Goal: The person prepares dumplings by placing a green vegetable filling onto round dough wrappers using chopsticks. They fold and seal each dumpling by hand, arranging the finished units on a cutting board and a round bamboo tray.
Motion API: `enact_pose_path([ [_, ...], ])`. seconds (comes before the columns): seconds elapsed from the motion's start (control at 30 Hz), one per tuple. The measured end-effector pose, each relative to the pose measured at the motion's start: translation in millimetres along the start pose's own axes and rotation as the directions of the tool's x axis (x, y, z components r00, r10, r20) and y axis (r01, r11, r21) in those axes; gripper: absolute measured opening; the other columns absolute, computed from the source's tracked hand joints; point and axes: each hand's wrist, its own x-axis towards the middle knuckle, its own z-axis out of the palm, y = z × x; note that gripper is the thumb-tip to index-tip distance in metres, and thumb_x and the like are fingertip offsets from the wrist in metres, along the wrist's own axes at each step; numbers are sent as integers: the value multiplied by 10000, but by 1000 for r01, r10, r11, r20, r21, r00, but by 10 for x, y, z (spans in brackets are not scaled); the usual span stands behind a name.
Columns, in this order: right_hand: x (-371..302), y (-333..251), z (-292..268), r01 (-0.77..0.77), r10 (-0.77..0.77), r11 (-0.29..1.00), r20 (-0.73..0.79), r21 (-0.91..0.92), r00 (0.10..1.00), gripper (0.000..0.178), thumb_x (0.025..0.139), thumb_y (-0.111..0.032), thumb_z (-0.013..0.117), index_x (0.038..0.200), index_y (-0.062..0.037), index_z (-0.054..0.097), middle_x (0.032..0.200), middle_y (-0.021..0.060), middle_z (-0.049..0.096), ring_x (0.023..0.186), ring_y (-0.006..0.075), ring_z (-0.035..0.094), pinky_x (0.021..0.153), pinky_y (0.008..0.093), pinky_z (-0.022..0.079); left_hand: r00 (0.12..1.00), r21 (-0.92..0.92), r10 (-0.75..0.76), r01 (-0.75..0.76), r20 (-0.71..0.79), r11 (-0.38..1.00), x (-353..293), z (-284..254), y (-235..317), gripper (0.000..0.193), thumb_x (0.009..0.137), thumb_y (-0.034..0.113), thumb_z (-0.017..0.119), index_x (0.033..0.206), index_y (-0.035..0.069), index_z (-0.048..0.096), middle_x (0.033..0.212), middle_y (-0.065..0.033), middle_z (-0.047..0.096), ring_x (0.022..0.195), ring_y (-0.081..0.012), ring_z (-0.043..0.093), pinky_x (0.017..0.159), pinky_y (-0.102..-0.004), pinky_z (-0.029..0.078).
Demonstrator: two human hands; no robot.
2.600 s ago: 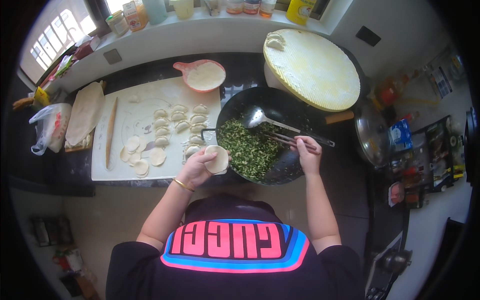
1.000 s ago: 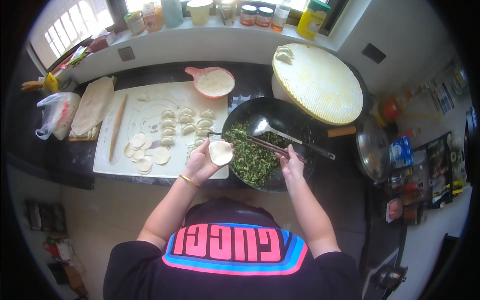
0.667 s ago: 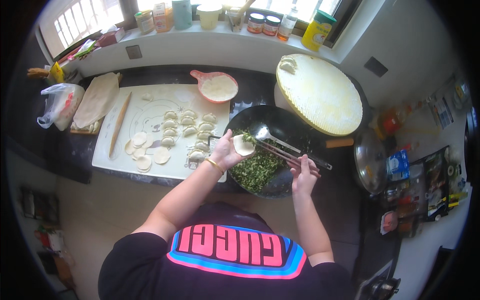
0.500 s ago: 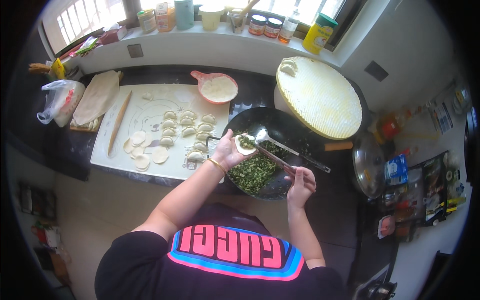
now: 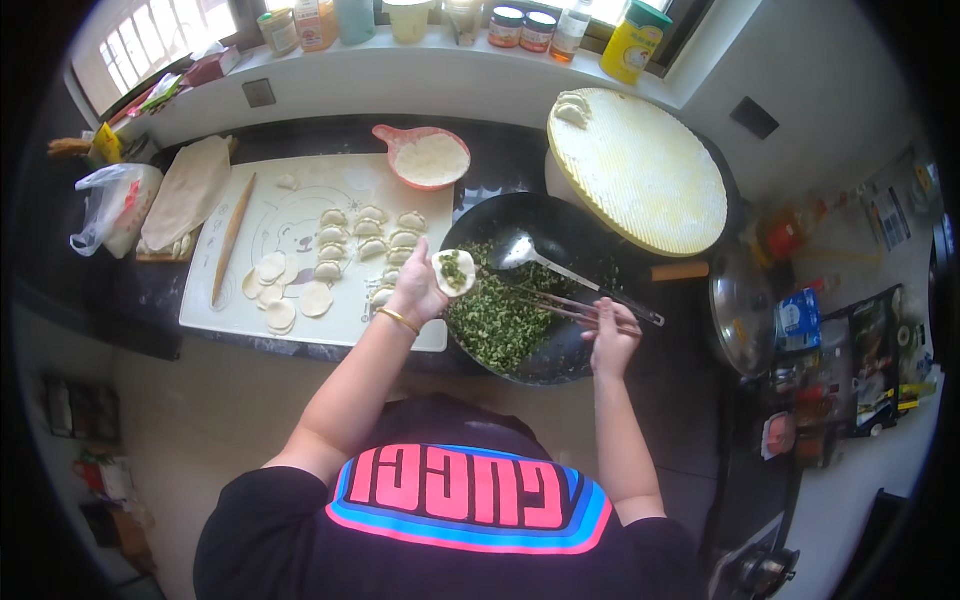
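My left hand [image 5: 417, 290] holds a round dumpling wrapper [image 5: 456, 288] at the wok's left rim, with a small heap of green filling on it. In my right hand [image 5: 613, 340] is a pair of chopsticks [image 5: 565, 309], their tips in the chopped green filling [image 5: 497, 331]. That filling covers the left part of a dark wok [image 5: 556, 370]. A metal spoon [image 5: 515, 252] with a long handle rests in the wok. Rows of folded dumplings [image 5: 331, 252] sit on the pale mat [image 5: 222, 322], left of my left hand. Several flat wrappers [image 5: 272, 268] lie farther left.
A rolling pin [image 5: 234, 240] lies on the mat's left side. Behind stands a pink bowl of flour [image 5: 430, 160]. A large round tray [image 5: 640, 170] with a few dumplings is at the back right. A pot lid [image 5: 741, 320] stands right of the wok. Jars [image 5: 506, 27] line the windowsill.
My left hand has drawn back left with the wrapper, which now carries filling in plain view. The chopsticks have left the wrapper and dipped into the wok's filling.
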Motion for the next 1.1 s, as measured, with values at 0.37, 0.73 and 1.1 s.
enact_pose_path([
  [0.37,103,567,312,-315,322,938,-34,142,946,233,852,-213,618,795,11,588,725,126,641,577,198,640,420,234,498,996,-9,27,-26,86,1000,-268,-2,185,664,943,499,199,1242,-79,332,1225,-279,443,1123,-396,473,966,-501,392],
  [0.73,114,411,87,-452,500,822,-57,347,864,254,843,-233,629,815,6,549,743,125,610,600,255,640,430,206,501,995,-52,52,-57,-84,997,-207,-1,93,661,940,509,180,1229,-56,365,1208,-255,473,1126,-400,472,957,-496,394],
  [1.1,-94,-278,86,-56,49,963,32,264,998,194,886,-212,569,837,-26,547,765,99,633,629,189,645,445,224,484,990,-88,-142,144,24,986,7,250,-226,649,941,513,172,1218,-32,390,1187,-188,488,1086,-325,495,953,-504,381],
])
